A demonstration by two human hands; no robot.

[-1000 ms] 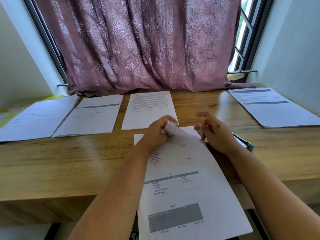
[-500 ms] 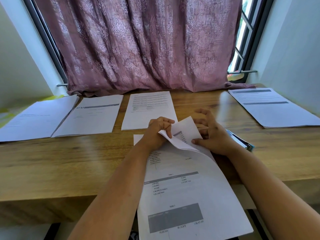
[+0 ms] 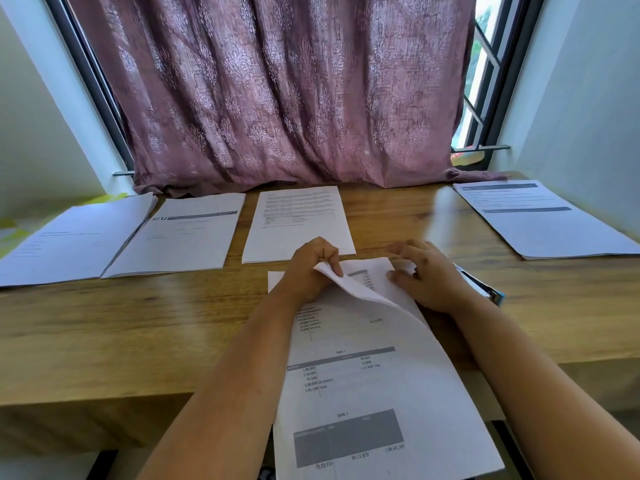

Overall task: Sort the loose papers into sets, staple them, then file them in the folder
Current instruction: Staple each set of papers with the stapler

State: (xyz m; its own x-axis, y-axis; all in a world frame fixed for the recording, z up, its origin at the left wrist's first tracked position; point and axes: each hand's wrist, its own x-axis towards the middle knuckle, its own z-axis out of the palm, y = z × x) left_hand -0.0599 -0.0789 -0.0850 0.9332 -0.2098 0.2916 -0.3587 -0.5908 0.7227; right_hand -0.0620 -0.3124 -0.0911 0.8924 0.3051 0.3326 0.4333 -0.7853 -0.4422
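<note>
At 6 o'clock the top sheet [image 3: 374, 393], printed with tables, runs off the bottom edge, its far corner curled up and pinched by the left hand [image 3: 311, 268], while the right hand [image 3: 429, 275] lies loosely spread with its thumb on the page beneath [image 3: 375, 273] and partly hides a blue stapler [image 3: 483, 289] at 3 o'clock. Farther out on the wooden desk [image 3: 138, 334], paper sets lie at 12 [image 3: 298, 223], 10 [image 3: 183, 237], 9 [image 3: 69, 240] and 2 o'clock [image 3: 540, 220], their print too small to read. A mauve patterned curtain [image 3: 277, 91] hides most of the window between pale walls.

A home study nook: a wooden surface [image 3: 138, 327] sits in a window recess, a patterned mauve curtain [image 3: 277, 91] at its far edge, plain white walls [image 3: 588, 98] at both sides.
</note>
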